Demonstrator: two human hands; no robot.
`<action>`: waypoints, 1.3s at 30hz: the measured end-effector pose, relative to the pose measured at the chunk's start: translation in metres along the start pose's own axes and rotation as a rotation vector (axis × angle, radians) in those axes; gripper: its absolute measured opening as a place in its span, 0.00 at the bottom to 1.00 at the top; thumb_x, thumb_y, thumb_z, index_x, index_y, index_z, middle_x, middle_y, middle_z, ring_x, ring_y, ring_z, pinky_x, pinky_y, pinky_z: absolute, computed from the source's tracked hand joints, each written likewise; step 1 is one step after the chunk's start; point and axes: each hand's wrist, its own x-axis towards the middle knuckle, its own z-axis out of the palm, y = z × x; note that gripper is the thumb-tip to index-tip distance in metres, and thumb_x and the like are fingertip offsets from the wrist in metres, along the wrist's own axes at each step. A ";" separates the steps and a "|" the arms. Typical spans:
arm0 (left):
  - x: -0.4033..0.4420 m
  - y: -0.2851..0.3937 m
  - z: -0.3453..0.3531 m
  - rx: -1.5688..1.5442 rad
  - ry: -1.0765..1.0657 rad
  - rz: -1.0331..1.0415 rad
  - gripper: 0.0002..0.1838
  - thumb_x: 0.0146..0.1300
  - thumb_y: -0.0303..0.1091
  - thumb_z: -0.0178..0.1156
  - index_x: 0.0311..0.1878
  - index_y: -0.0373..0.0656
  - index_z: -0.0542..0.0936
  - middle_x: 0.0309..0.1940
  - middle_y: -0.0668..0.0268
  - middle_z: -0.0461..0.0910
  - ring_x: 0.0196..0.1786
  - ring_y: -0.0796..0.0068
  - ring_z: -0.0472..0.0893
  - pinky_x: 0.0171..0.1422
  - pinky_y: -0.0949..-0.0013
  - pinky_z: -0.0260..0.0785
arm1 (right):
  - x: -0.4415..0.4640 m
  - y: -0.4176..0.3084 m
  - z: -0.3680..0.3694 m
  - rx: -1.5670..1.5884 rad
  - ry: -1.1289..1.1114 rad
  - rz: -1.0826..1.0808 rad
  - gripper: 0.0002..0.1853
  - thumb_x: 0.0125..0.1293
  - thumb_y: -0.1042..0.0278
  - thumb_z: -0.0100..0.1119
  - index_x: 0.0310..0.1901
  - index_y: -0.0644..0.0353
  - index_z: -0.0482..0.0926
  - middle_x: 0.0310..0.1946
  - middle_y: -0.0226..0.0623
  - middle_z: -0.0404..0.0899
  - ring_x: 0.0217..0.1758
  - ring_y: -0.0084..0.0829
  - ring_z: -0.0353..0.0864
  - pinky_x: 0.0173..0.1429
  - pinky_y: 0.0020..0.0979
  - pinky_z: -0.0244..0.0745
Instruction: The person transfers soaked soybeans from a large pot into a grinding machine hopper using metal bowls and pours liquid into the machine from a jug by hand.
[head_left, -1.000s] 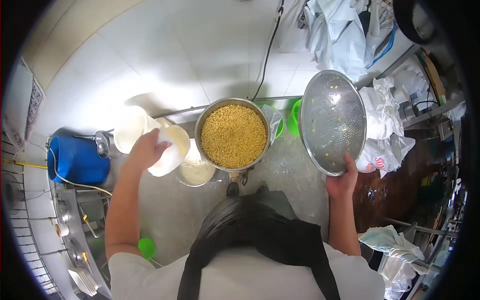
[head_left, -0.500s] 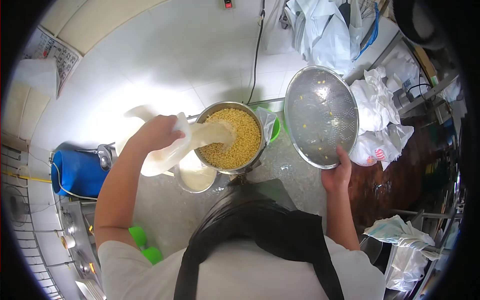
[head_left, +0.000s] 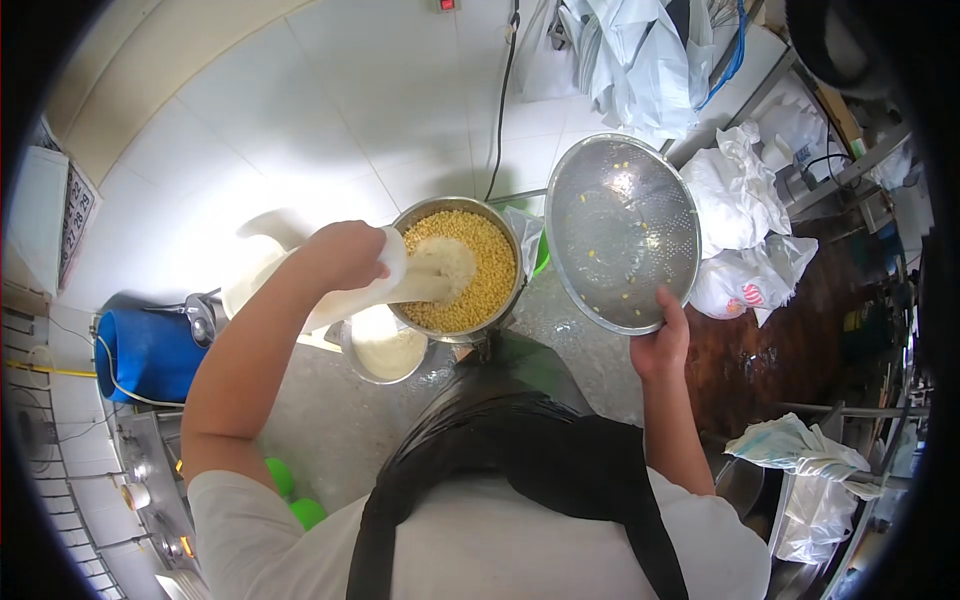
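My left hand [head_left: 345, 255] is closed on a white plastic container [head_left: 394, 265] tipped to the right. A cloudy off-white liquid [head_left: 425, 285] pours from it into a round metal pot. Yellow soybean-like grains [head_left: 487, 265] fill the pot [head_left: 402, 212] up close to its rim. Off to the right, my right hand [head_left: 662, 338] grips the lower rim of a large perforated metal colander [head_left: 622, 225]. The colander is tilted, with a few yellow grains stuck inside. Just below the container stands a smaller metal bowl [head_left: 385, 375] holding whitish liquid.
A blue drum [head_left: 150, 352] stands at the left, above a metal stove [head_left: 150, 465]. White sacks [head_left: 745, 275] are piled right of the colander. Plastic bags [head_left: 640, 65] hang on the tiled wall. Part of a green container [head_left: 542, 255] shows behind the pot.
The stream of liquid continues into the pot. The container has shifted slightly up and right with my left hand. The colander appears a little further left in view.
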 end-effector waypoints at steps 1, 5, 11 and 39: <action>0.002 0.003 -0.002 0.026 -0.017 0.015 0.20 0.66 0.44 0.70 0.50 0.37 0.87 0.47 0.49 0.88 0.52 0.50 0.87 0.59 0.51 0.78 | 0.000 0.000 0.000 -0.002 0.002 -0.001 0.27 0.74 0.71 0.55 0.73 0.64 0.68 0.70 0.42 0.75 0.71 0.41 0.76 0.77 0.47 0.69; 0.008 0.010 -0.005 0.021 -0.005 0.038 0.19 0.64 0.44 0.71 0.45 0.36 0.88 0.43 0.47 0.88 0.49 0.46 0.87 0.57 0.49 0.78 | 0.001 0.004 -0.004 -0.009 -0.032 0.005 0.28 0.75 0.70 0.56 0.74 0.62 0.67 0.70 0.41 0.75 0.72 0.42 0.76 0.77 0.48 0.69; 0.014 0.018 -0.012 0.070 0.028 0.081 0.18 0.64 0.44 0.71 0.44 0.36 0.88 0.42 0.47 0.88 0.49 0.47 0.88 0.57 0.50 0.79 | -0.002 0.008 -0.004 -0.034 -0.041 0.023 0.28 0.75 0.69 0.56 0.75 0.61 0.66 0.70 0.41 0.75 0.72 0.42 0.75 0.78 0.48 0.69; -0.012 -0.020 0.009 -0.232 0.447 -0.231 0.22 0.70 0.47 0.65 0.47 0.32 0.82 0.41 0.42 0.86 0.48 0.41 0.86 0.55 0.46 0.77 | -0.006 0.005 -0.009 -0.016 -0.005 0.021 0.28 0.76 0.70 0.53 0.76 0.62 0.64 0.72 0.43 0.73 0.73 0.43 0.74 0.78 0.49 0.68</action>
